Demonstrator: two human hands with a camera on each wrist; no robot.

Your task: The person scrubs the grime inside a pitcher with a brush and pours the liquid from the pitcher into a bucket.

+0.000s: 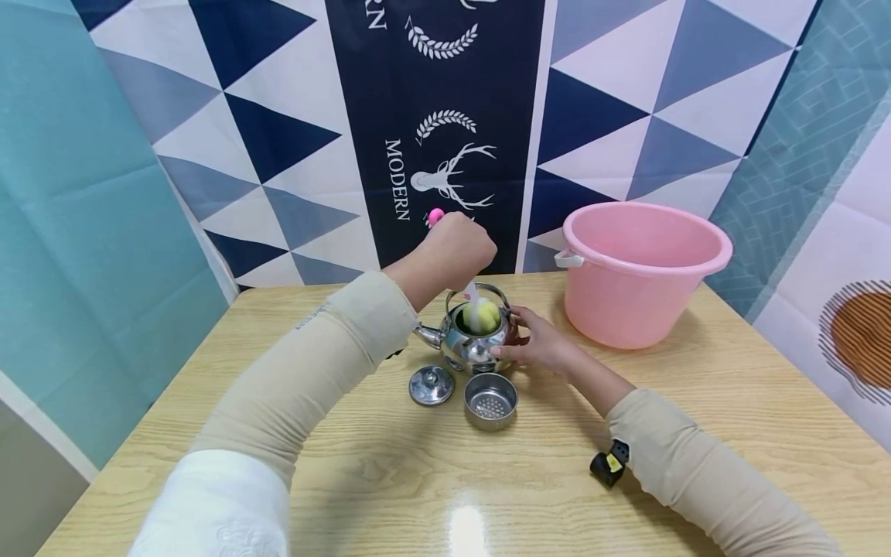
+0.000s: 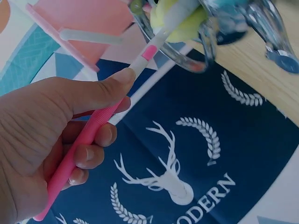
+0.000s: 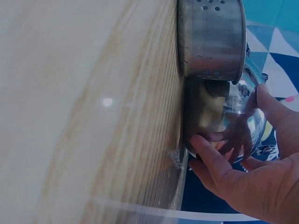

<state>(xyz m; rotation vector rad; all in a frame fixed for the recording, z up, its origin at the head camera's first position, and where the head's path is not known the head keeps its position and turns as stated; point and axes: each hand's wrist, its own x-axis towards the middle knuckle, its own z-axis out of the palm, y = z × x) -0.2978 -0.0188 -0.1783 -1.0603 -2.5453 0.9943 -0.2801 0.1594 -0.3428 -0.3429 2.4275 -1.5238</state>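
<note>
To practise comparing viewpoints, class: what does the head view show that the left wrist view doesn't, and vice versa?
Only the head view: the kettle lid and perforated strainer. Only the left wrist view: the middle stretch of the pink handle, in the fingers of the left hand. Both: the handle's tip, that hand, the yellow sponge head, steel kettle, pink tub and deer print.

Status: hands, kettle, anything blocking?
Left hand grips brush, yellow head in open kettle. Right hand holds kettle's side. Lid, strainer off, nearer person; no blockage visible.
</note>
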